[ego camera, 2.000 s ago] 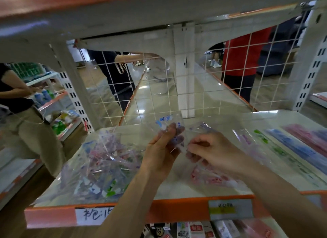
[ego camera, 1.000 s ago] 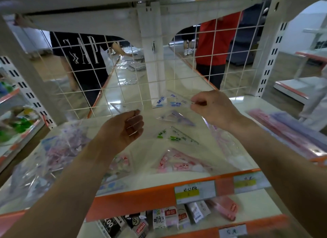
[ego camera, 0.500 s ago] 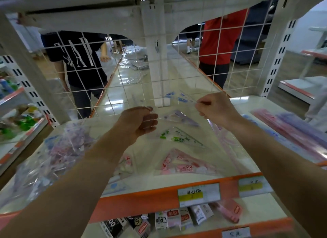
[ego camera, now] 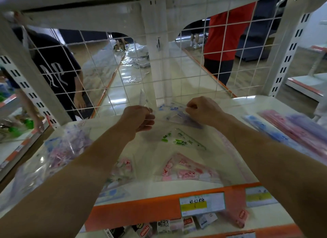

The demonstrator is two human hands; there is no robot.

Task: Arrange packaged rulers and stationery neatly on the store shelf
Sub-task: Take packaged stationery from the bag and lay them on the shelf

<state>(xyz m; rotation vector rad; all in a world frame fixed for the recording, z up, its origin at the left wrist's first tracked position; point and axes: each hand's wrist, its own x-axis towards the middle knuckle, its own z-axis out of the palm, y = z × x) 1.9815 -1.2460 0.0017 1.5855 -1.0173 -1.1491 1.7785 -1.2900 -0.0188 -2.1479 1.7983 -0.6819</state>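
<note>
Both my hands reach to the back of the white shelf (ego camera: pixel 235 106). My left hand (ego camera: pixel 139 120) pinches the left edge of a clear packet holding a blue-printed triangle ruler (ego camera: pixel 174 113), and my right hand (ego camera: pixel 201 109) pinches its right edge. The packet lies near the wire grid at the rear. In front of it lie a green-printed triangle ruler packet (ego camera: pixel 182 140) and a pink one (ego camera: pixel 185 168), in a row running toward me.
A loose heap of clear stationery packets (ego camera: pixel 53 154) fills the shelf's left side. Long ruler packets in blue, pink and purple (ego camera: pixel 292 131) lie at the right. The wire grid (ego camera: pixel 194 60) closes the back. People stand beyond it. Small boxes (ego camera: pixel 177 225) sit on the lower shelf.
My left hand has moved right and back to take hold of the blue packet's left edge. Both hands have lowered the packet toward the shelf's rear.
</note>
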